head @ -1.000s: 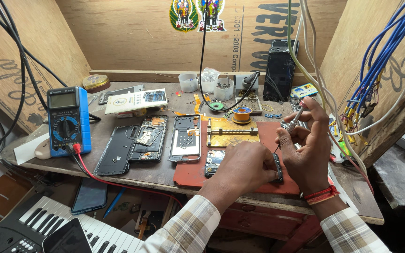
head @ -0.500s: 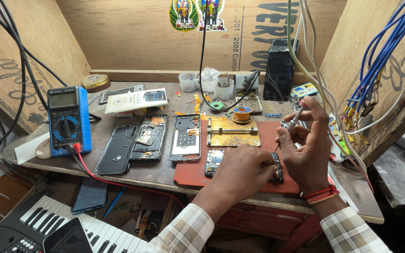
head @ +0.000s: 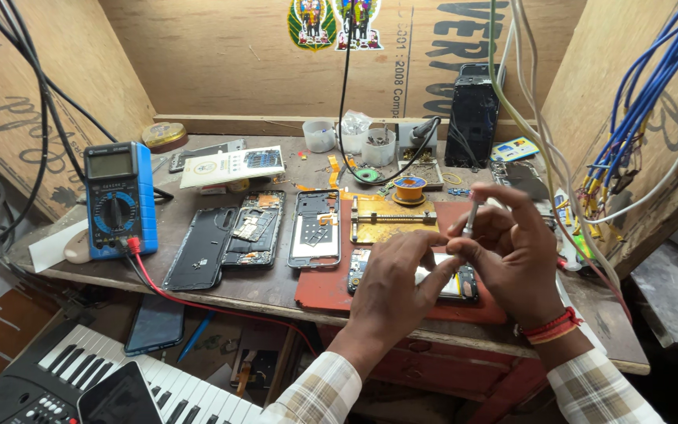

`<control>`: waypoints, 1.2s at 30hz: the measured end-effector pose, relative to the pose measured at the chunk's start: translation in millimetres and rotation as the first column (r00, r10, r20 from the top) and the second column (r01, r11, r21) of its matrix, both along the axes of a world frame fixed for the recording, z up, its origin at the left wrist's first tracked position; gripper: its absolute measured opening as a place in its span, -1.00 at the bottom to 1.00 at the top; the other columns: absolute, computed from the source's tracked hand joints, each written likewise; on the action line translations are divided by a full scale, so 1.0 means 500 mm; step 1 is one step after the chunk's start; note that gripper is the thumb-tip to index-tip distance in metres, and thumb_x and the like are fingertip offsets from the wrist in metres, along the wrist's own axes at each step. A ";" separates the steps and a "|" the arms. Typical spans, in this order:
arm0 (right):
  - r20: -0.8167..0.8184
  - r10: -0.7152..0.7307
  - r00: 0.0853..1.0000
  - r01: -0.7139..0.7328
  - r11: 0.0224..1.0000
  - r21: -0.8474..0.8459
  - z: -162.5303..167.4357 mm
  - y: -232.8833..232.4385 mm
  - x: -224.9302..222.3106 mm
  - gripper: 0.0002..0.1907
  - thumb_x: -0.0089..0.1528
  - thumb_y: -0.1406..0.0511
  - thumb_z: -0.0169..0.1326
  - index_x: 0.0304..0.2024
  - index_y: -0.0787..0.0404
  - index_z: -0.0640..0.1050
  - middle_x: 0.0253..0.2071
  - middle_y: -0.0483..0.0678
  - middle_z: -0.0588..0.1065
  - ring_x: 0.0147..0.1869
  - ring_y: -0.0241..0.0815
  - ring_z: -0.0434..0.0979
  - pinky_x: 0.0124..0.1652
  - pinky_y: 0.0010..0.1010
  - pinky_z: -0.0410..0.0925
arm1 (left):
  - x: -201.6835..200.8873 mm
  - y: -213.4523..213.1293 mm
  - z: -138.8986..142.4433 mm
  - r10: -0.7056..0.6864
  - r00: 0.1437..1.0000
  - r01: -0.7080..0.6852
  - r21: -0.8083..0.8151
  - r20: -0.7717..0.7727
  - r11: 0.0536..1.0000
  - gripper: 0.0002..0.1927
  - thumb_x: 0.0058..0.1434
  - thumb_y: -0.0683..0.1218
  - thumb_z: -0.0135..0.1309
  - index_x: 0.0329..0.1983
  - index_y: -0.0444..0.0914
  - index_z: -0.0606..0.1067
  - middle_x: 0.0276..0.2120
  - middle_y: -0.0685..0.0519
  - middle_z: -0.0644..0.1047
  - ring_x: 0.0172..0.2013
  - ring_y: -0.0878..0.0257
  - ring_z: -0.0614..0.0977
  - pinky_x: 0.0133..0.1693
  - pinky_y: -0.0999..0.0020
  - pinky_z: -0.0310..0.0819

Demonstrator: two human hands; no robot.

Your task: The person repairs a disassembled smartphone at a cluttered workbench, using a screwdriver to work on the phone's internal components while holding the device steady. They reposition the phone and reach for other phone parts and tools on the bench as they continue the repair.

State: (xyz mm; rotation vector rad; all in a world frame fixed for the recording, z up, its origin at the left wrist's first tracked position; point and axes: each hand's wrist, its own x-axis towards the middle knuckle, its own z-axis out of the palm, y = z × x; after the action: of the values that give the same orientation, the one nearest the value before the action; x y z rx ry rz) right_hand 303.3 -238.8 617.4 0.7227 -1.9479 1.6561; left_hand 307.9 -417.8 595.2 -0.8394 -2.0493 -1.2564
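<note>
Both my hands meet over the opened phone [head: 449,284] on the red mat [head: 323,290]: right hand [head: 512,259] pinching a thin screwdriver [head: 469,216], left hand [head: 392,286] steadying its tip. Phone's fragile; I'd grip edges only.

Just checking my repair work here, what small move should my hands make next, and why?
Probably lower the screwdriver in your right hand onto the opened phone on the red mat; your left hand fingertips are at its tip, above the phone.
</note>
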 end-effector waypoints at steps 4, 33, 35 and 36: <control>-0.013 -0.025 1.000 0.026 0.998 0.061 -0.007 0.008 -0.001 -0.34 0.16 0.50 0.26 0.27 0.21 0.32 -0.18 0.06 0.59 -0.06 -0.21 0.66 -0.11 -0.44 0.57 | 0.001 -0.003 -0.007 -0.004 0.999 0.004 -0.006 -0.053 1.000 -0.70 0.22 0.05 0.28 -0.11 -0.20 0.53 -0.41 0.10 0.54 -0.28 0.15 0.59 -0.09 0.16 0.39; 0.094 -0.077 0.993 -0.052 0.431 0.901 0.062 0.035 0.090 -0.86 0.12 0.31 0.19 -0.26 0.08 0.67 -0.27 -0.12 0.58 -0.25 -0.03 0.64 -0.27 -0.22 0.45 | -0.011 -0.014 -0.033 0.142 0.974 -0.215 0.528 0.175 0.822 -0.76 0.37 -0.03 0.02 -0.23 -0.32 0.50 -0.46 0.08 0.56 -0.38 0.36 0.59 -0.29 0.41 0.49; 0.108 -0.084 0.991 -0.073 0.344 0.936 0.068 0.025 0.095 -0.93 0.19 0.26 0.16 -0.30 0.08 0.64 -0.29 -0.13 0.54 -0.19 -0.05 0.62 -0.21 -0.21 0.43 | -0.011 -0.017 -0.034 0.093 0.967 -0.218 0.582 0.237 0.783 -0.75 0.39 -0.02 0.00 -0.25 -0.32 0.48 -0.50 0.11 0.54 -0.42 0.41 0.55 -0.35 0.45 0.45; 0.121 -0.105 0.987 -0.079 0.339 0.937 0.071 0.021 0.096 -0.92 0.17 0.28 0.14 -0.31 0.08 0.63 -0.28 -0.12 0.53 -0.20 -0.04 0.62 -0.21 -0.20 0.43 | -0.011 -0.018 -0.034 0.062 0.963 -0.214 0.609 0.261 0.764 -0.75 0.40 -0.02 -0.01 -0.26 -0.31 0.47 -0.51 0.11 0.52 -0.43 0.43 0.52 -0.37 0.46 0.42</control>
State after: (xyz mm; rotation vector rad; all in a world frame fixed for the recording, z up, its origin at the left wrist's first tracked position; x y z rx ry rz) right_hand 351.2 -228.3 652.7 0.9445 -2.9961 0.3251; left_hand 302.2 -426.6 578.3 -0.2225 -1.6123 -1.8648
